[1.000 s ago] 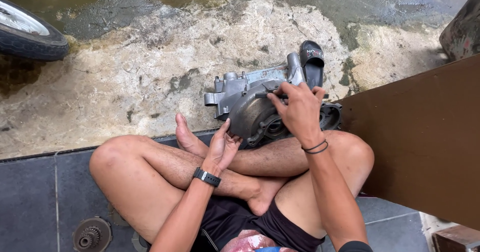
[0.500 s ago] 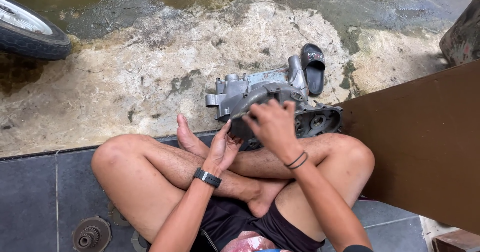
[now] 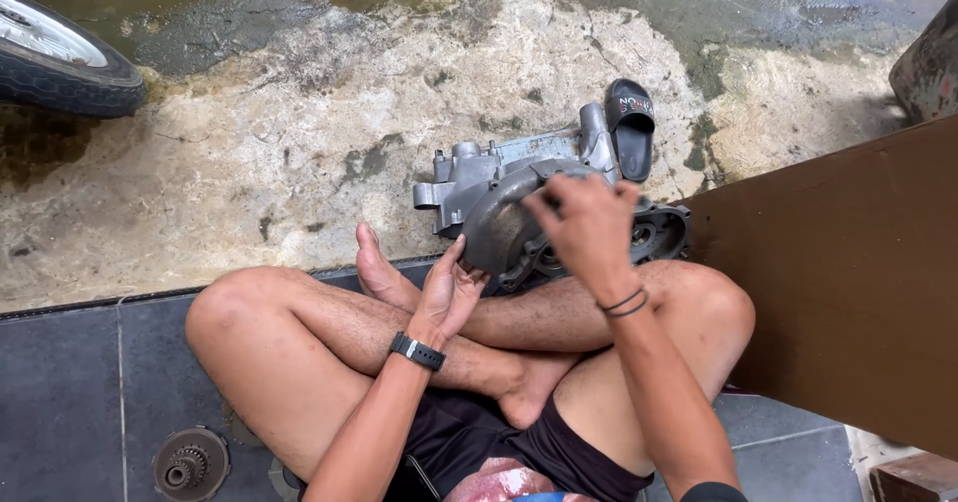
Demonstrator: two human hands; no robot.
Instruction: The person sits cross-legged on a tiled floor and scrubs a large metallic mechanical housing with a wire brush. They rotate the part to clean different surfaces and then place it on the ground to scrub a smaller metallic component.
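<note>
I sit cross-legged on dark tiles with a grey metal engine casing (image 3: 479, 178) propped on the ground against my shins. My left hand (image 3: 449, 292), a black watch on its wrist, rests open with the palm against the casing's round dark lower side. My right hand (image 3: 589, 228), with dark bands on the wrist, reaches over the top of the casing, fingers curled on its rounded housing. The casing's right end with a round bore (image 3: 659, 233) shows past my right hand.
A black slipper (image 3: 632, 128) lies just behind the casing. A motorcycle tyre (image 3: 60, 63) is at the far left on wet, cracked concrete. A brown board (image 3: 848, 282) leans at the right. A small gear (image 3: 190, 464) lies on the tiles at lower left.
My right hand has moved left and down across the top of the casing. My left hand stays against its lower side.
</note>
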